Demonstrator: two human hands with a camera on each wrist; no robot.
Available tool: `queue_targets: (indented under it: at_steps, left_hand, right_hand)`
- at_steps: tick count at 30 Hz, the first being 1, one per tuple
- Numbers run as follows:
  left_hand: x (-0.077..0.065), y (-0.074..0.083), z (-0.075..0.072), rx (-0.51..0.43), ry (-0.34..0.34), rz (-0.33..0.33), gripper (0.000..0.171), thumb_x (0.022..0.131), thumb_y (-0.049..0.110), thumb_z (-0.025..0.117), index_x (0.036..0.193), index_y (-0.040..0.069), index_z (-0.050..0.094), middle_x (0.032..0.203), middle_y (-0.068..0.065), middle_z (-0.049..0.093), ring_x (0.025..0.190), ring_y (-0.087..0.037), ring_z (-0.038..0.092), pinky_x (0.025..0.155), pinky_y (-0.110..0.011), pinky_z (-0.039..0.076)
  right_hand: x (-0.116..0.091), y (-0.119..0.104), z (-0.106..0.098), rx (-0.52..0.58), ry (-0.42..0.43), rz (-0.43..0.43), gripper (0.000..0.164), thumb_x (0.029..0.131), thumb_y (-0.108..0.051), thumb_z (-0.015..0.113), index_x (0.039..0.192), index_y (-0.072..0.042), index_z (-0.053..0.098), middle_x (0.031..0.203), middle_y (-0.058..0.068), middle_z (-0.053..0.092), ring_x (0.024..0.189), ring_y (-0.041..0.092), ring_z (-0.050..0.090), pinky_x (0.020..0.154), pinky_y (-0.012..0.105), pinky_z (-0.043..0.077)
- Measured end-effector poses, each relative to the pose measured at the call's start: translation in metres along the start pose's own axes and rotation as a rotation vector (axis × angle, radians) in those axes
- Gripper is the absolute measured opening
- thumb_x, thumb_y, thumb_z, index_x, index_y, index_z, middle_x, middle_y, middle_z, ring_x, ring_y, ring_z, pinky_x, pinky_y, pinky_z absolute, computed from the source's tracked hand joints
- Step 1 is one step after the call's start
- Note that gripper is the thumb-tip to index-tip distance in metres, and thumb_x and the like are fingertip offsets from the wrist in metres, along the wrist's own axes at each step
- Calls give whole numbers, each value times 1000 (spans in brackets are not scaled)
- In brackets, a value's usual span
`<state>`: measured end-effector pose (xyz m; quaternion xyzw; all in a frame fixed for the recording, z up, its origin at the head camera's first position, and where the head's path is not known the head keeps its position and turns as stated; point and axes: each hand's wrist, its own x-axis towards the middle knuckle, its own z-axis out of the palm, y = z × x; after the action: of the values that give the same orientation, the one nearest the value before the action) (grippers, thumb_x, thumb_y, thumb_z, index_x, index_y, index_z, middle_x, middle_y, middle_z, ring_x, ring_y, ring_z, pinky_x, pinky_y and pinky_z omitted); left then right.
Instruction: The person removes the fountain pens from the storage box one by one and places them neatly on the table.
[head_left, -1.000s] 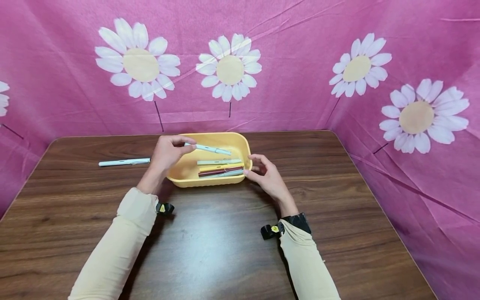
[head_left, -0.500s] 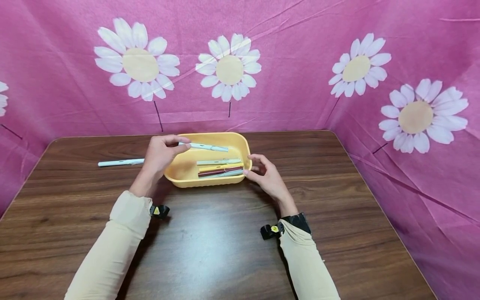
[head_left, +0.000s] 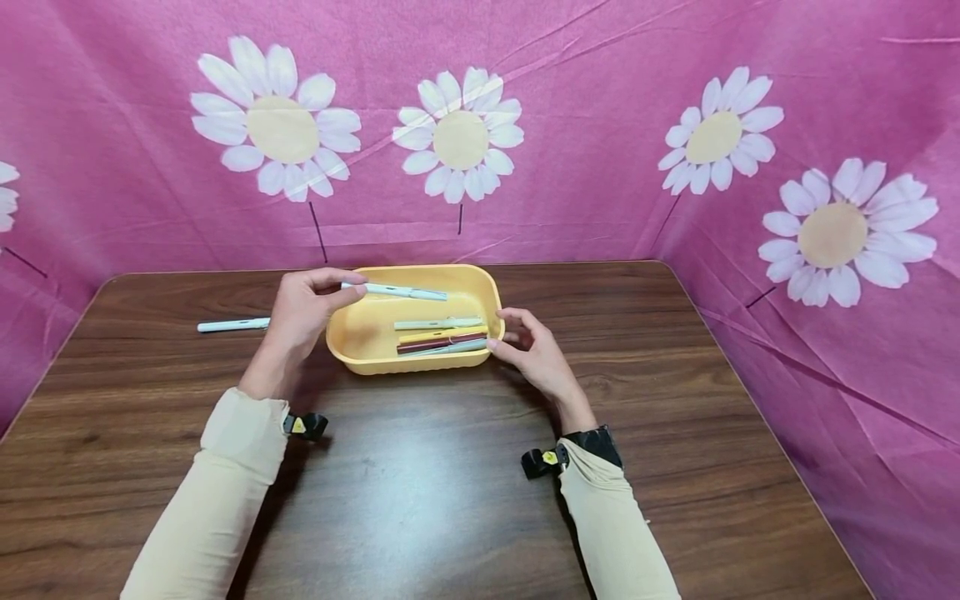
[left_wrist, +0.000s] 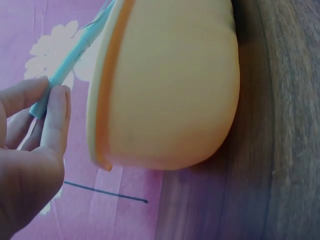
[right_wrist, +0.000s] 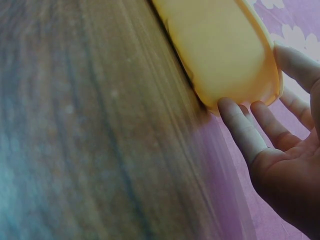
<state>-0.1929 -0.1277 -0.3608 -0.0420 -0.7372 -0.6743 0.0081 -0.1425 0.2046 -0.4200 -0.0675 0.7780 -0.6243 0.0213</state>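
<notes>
My left hand (head_left: 298,310) pinches a light blue pen (head_left: 408,292) between thumb and fingers, above the back left of a yellow plastic tray (head_left: 352,346). In the left wrist view the pen (left_wrist: 69,64) slants up past the tray's rim, its far end hidden. My right hand (head_left: 538,354) holds the tray's right end, thumb at the rim and fingers against the outer wall (right_wrist: 235,65). Inside the tray lie a pale green pen (head_left: 435,323), a yellow pen (head_left: 427,336), a dark red pen (head_left: 420,345) and a greyish-blue pen (head_left: 453,347).
Left of the tray another light blue pen (head_left: 232,325) lies on the wooden table (head_left: 420,500), its right end hidden behind my left hand. A pink cloth (head_left: 570,167) with white daisies hangs behind and beside the table.
My left hand has moved left with the pen, drawing it partly leftward over the tray and covering more of the pen on the table. The right hand and the tray stay put.
</notes>
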Motion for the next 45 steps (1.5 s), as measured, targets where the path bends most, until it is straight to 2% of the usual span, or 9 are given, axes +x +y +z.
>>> queue_targets:
  at_steps: [7, 14, 17, 26, 33, 39, 45]
  left_hand:
    - [-3, 1, -11, -69, 23, 6, 12, 86, 4, 81, 98, 2, 81, 87, 9, 75, 95, -10, 62, 73, -17, 52]
    - [-7, 2, -21, -207, 29, 65, 11, 85, -3, 80, 96, -2, 80, 84, 4, 76, 87, -12, 65, 73, -19, 53]
    - [-8, 2, -27, -234, 38, 75, 10, 85, -4, 79, 94, -1, 80, 84, 2, 76, 87, -12, 65, 72, -19, 52]
    - [-11, 0, -43, -352, 39, 101, 13, 85, -11, 75, 95, -4, 79, 85, -2, 76, 79, -10, 68, 67, -20, 54]
    - [-13, 2, -54, -416, 52, 110, 14, 85, -13, 74, 97, -6, 78, 87, -6, 77, 77, -12, 71, 70, -22, 57]
    - [-16, 4, -65, -430, 70, 97, 15, 85, -12, 75, 99, -8, 77, 88, -7, 77, 79, -14, 72, 74, -23, 58]
    - [-21, 2, -79, -507, 64, 103, 16, 86, -16, 71, 99, -10, 76, 90, -11, 77, 79, -16, 73, 76, -25, 59]
  right_hand:
    - [0, -2, 0, 13, -4, 8, 49, 92, -5, 75, 137, 1, 54, 134, 22, 55, 115, 38, 61, 83, 25, 55]
    - [1, -2, 0, 35, -17, 14, 53, 93, -6, 74, 140, 3, 51, 139, 25, 53, 118, 41, 59, 83, 21, 53]
    - [1, -2, 0, 34, -16, 13, 54, 92, -6, 75, 140, 3, 51, 139, 26, 52, 118, 42, 58, 83, 21, 53]
    - [-1, -2, 2, 14, -2, 20, 50, 93, -5, 74, 138, 2, 53, 134, 22, 55, 115, 35, 61, 85, 25, 54]
    - [0, -1, 1, 25, -8, 16, 50, 93, -5, 73, 138, 3, 52, 134, 22, 55, 115, 36, 61, 84, 25, 55]
    - [0, -2, 0, 31, -14, 14, 50, 93, -4, 73, 138, 3, 51, 135, 24, 54, 115, 37, 61, 84, 24, 54]
    - [0, -2, 0, 27, -14, 15, 50, 93, -4, 73, 137, 2, 52, 136, 23, 55, 114, 35, 62, 84, 25, 55]
